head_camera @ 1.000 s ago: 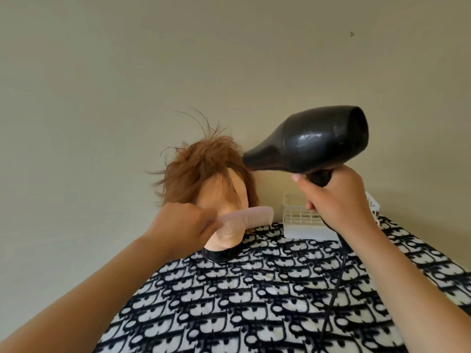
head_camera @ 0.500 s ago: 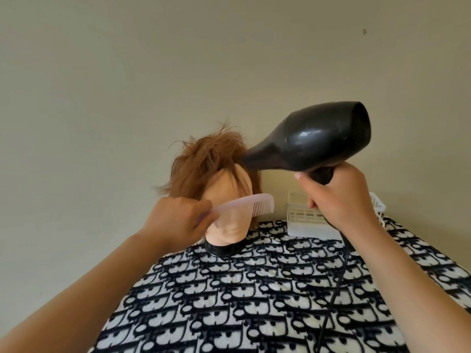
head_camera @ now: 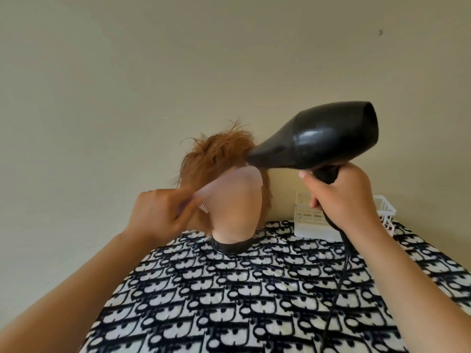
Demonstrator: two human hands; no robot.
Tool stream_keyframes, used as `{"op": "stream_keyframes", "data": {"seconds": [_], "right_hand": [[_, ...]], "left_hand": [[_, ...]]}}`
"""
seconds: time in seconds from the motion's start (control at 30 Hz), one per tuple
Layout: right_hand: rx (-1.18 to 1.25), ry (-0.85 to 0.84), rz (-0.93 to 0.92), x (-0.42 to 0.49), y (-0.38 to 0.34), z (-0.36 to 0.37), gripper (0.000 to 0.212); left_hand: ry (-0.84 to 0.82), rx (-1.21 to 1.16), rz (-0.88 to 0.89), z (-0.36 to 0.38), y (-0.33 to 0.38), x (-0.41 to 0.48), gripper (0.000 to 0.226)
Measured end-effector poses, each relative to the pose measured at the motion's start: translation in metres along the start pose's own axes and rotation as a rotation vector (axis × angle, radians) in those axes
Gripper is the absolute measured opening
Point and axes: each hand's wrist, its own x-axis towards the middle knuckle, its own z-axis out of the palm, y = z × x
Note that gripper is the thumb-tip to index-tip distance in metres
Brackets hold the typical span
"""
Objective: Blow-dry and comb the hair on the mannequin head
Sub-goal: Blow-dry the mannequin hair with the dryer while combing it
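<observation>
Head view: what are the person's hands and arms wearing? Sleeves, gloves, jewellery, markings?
Nothing worn that shows. The left hand and right hand are ungloved, with no rings in view. Left forearm and right forearm are bare to the frame edge: no sleeves, watch, bracelet or markings. The one nail clearly seen, the right thumb's, looks short and unpainted.

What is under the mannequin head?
A black round base sits under the mannequin head, resting on the black-and-white patterned cloth. What lies beneath the cloth is covered and cannot be seen.
</observation>
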Motion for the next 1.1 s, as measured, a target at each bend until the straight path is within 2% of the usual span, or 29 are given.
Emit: {"op": "stream_keyframes", "data": {"seconds": [0.13, 0.2, 0.33, 0.4, 0.47, 0.57, 0.67, 0.73, 0.8, 0.9, 1.0, 1.1], "right_hand": [[0.063, -0.042, 0.026, 0.000, -0.003, 0.002, 0.026], [0.071, 0.022, 0.010, 0.000, -0.003, 0.001, 0.028], [0.206, -0.026, 0.017, -0.001, -0.006, 0.003, 0.038], [0.153, 0.035, -0.044, -0.002, -0.009, 0.004, 0.038], [0.221, 0.011, -0.048, -0.002, -0.012, 0.004, 0.044], [0.303, 0.054, -0.032, -0.003, -0.014, 0.003, 0.045], [0.334, 0.043, -0.029, -0.001, -0.017, -0.004, 0.044], [0.353, -0.078, 0.011, 0.001, -0.018, -0.007, 0.041], [0.254, -0.103, -0.021, 0.000, -0.016, -0.004, 0.043], [0.085, -0.076, -0.103, -0.005, -0.016, 0.000, 0.036], [0.113, -0.219, -0.065, -0.008, -0.019, 0.007, 0.036], [0.045, -0.111, -0.099, -0.008, -0.015, 0.010, 0.037]], "left_hand": [[0.089, -0.098, -0.148, -0.001, -0.006, -0.003, 0.041], [0.149, -0.149, -0.234, 0.001, -0.009, -0.004, 0.042], [0.292, -0.351, -0.513, 0.009, -0.013, 0.006, 0.034], [0.283, -0.433, -0.595, 0.014, -0.020, 0.014, 0.031], [0.184, -0.429, -0.601, 0.021, -0.027, 0.016, 0.027], [-0.024, -0.337, -0.482, 0.036, -0.033, 0.003, 0.024], [-0.123, -0.337, -0.307, 0.043, -0.034, -0.012, 0.017], [-0.247, -0.133, -0.118, 0.047, -0.036, -0.020, 0.010], [-0.335, 0.032, -0.008, 0.049, -0.034, -0.024, 0.024], [-0.357, 0.084, 0.073, 0.045, -0.027, -0.023, 0.035], [-0.399, 0.144, 0.257, 0.043, -0.021, -0.022, 0.041], [-0.411, 0.148, 0.294, 0.046, -0.011, -0.023, 0.037]]}}
